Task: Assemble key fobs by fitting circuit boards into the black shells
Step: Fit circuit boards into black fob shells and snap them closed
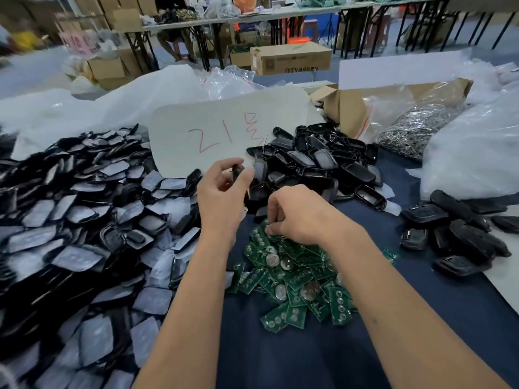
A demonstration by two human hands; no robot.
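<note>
The left hand (222,189) is hovering raised above the table, its fingers curled and pinching a black shell (237,171) between thumb and fingertips. The right hand (295,217) is reaching down with fingers bunched onto the far edge of the pile of green circuit boards (292,279); its fingertips are touching a board there, though whether they are gripping it cannot be told. The boards are lying on the dark blue cloth (309,357) between the forearms. A heap of open black shells (323,164) is sitting just beyond the hands, a larger heap of film-covered shells (84,220) is spreading at the left, and another dark group (455,234) is lying at the right.
</note>
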